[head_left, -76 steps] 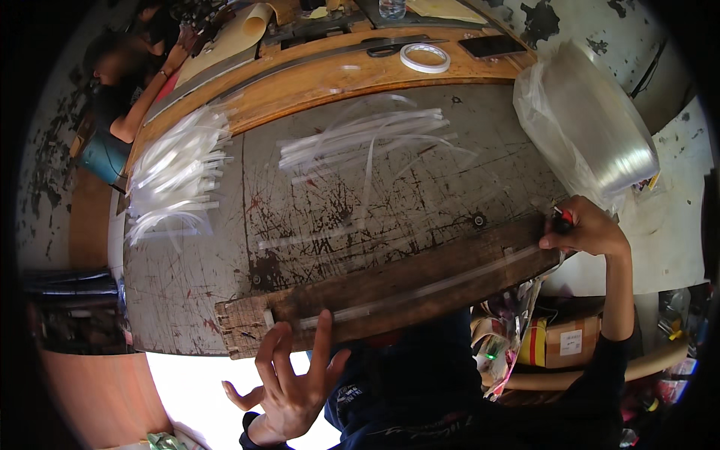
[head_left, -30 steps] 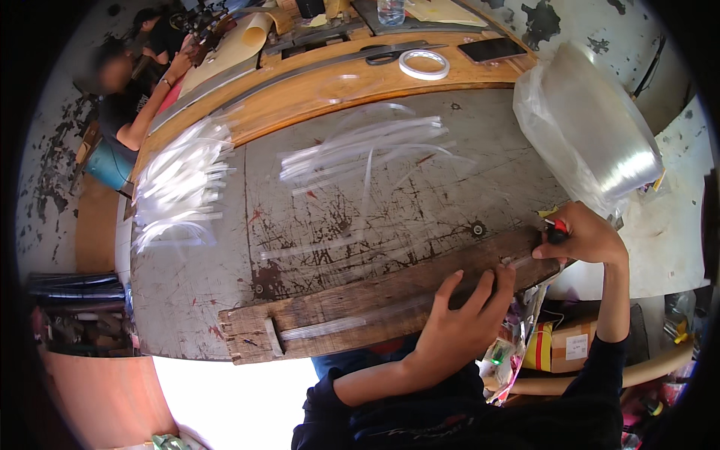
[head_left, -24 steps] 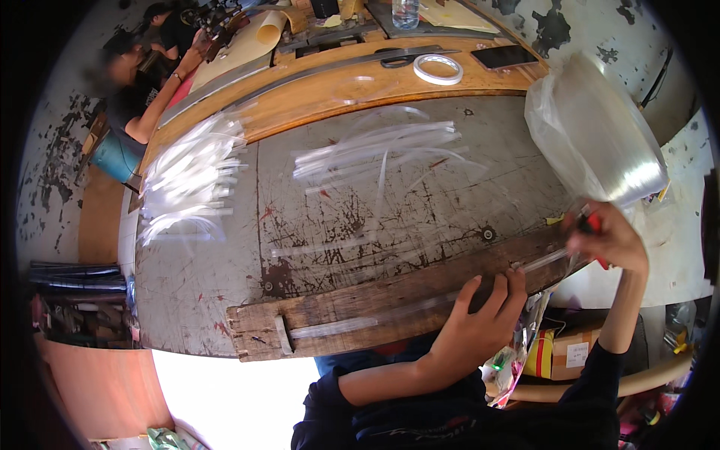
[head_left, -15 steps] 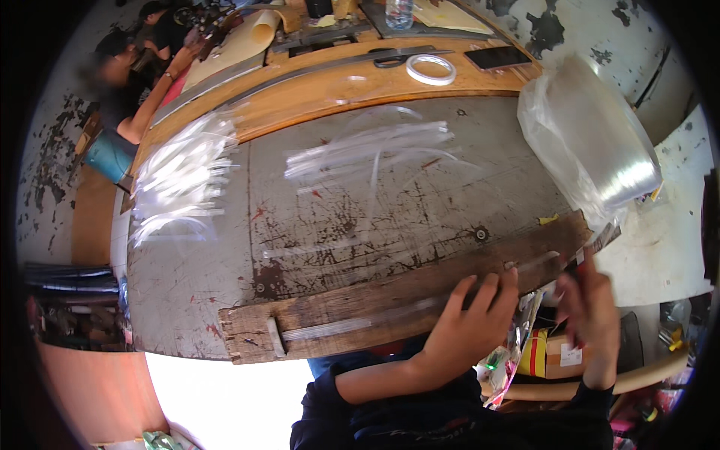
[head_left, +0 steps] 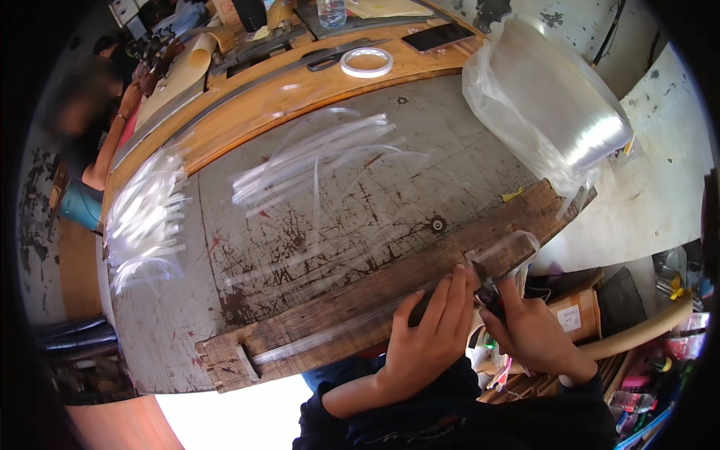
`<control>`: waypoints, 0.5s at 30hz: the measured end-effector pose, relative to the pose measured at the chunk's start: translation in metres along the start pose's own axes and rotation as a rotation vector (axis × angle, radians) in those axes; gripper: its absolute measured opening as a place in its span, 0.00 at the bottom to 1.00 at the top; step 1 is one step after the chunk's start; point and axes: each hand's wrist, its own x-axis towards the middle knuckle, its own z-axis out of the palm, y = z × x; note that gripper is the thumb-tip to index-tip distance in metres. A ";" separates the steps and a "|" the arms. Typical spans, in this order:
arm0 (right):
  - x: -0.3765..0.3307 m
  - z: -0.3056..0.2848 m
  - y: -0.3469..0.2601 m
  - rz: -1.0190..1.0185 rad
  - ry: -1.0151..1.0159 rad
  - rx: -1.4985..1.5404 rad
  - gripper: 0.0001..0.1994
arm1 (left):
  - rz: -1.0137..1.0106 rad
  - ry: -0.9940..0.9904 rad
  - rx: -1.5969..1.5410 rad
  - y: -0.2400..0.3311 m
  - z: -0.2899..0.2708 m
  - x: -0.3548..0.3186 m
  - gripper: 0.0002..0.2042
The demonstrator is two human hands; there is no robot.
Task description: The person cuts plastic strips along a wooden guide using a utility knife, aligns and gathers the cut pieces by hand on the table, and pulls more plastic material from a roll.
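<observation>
Pressing a clear strip [head_left: 390, 307] onto the wooden plank [head_left: 375, 289], the left hand [head_left: 427, 337] lies flat; at 3 o'clock the right hand [head_left: 525, 330] pinches a small cutter [head_left: 486, 289] (many cut strips [head_left: 300, 169] already piled at 11 o'clock, roll [head_left: 555, 97] far from spent).

A grey, scratched counter [head_left: 390, 195] is seen, edged by a worn brown plank [head_left: 360, 307]; clear strips [head_left: 315, 161] and a white tape roll [head_left: 367, 62] are shown.

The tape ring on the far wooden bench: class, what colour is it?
White, a flat ring of tape beside black scissors; the head view shows it clearly.
</observation>
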 end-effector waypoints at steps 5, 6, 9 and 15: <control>0.002 0.000 -0.006 -0.055 -0.030 -0.046 0.15 | -0.002 0.020 -0.027 -0.002 0.000 0.000 0.15; 0.002 -0.001 -0.007 -0.051 -0.028 -0.045 0.15 | 0.000 0.027 -0.029 -0.003 0.001 0.000 0.14; 0.000 0.002 -0.009 -0.023 -0.040 -0.081 0.14 | 0.003 0.014 -0.040 -0.004 0.000 0.001 0.14; 0.000 0.006 -0.018 -0.026 0.026 -0.171 0.14 | -0.015 0.005 -0.062 -0.005 0.000 0.004 0.12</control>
